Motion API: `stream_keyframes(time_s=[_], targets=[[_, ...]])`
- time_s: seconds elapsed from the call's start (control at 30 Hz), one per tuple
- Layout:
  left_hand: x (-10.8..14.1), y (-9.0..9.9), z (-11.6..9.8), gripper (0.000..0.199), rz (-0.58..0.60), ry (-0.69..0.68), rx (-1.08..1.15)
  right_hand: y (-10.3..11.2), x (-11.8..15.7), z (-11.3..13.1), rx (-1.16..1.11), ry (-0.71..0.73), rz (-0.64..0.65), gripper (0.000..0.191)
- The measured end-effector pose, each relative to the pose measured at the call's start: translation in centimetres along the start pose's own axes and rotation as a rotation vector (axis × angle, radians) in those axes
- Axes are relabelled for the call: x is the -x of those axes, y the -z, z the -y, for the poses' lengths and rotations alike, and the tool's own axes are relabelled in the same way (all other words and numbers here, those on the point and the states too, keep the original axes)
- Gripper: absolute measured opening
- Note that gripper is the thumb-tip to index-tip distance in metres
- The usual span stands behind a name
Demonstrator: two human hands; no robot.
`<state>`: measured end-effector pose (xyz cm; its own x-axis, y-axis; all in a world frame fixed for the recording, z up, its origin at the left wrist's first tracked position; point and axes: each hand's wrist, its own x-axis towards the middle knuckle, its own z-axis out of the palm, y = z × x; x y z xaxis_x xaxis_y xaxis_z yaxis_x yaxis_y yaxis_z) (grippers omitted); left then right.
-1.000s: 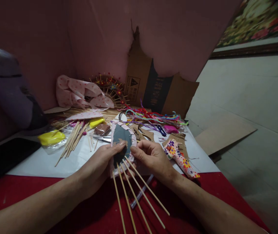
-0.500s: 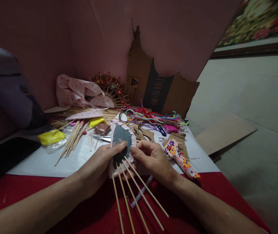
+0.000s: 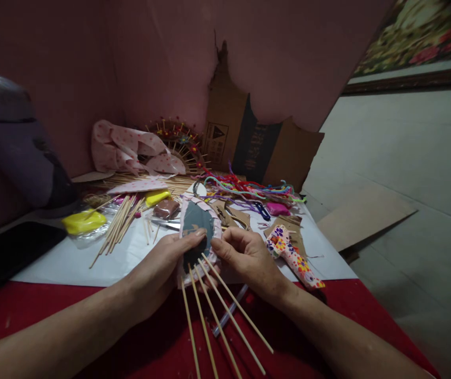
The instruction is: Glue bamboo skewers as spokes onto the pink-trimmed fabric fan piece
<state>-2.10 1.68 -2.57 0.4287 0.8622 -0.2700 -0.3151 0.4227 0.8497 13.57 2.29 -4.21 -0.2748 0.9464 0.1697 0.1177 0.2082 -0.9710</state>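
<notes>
Between my hands is a cardboard piece [image 3: 198,221], dark blue-grey in the middle, with pink fabric folded round its rim. Several thin wooden sticks [image 3: 225,316] fan out from its lower edge toward me. My left hand [image 3: 170,263] grips the left side, thumb lying flat across the dark face and fingers behind. At the right rim, the thumb and fingertips of my right hand [image 3: 245,255] pinch the fabric edge. A clear glue stick [image 3: 229,310] lies on the red cloth [image 3: 312,337] beneath the sticks.
Loose wooden sticks [image 3: 117,226], yellow clay [image 3: 85,222] and brown clay [image 3: 166,208] lie on the white sheet [image 3: 67,268]. Colourful pipe cleaners [image 3: 245,184] lie behind. A flowered fabric shape [image 3: 292,255] is at right. Torn cardboard [image 3: 265,142] leans against the wall.
</notes>
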Motion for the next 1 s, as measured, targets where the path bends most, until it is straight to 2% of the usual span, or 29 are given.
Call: stream_keyframes(time_s=[1.0], targets=[[0.11, -0.01, -0.04, 0.023, -0.02, 0.008, -0.017, 0.07, 0.18, 0.14, 0.026, 0.025, 0.003, 0.031]])
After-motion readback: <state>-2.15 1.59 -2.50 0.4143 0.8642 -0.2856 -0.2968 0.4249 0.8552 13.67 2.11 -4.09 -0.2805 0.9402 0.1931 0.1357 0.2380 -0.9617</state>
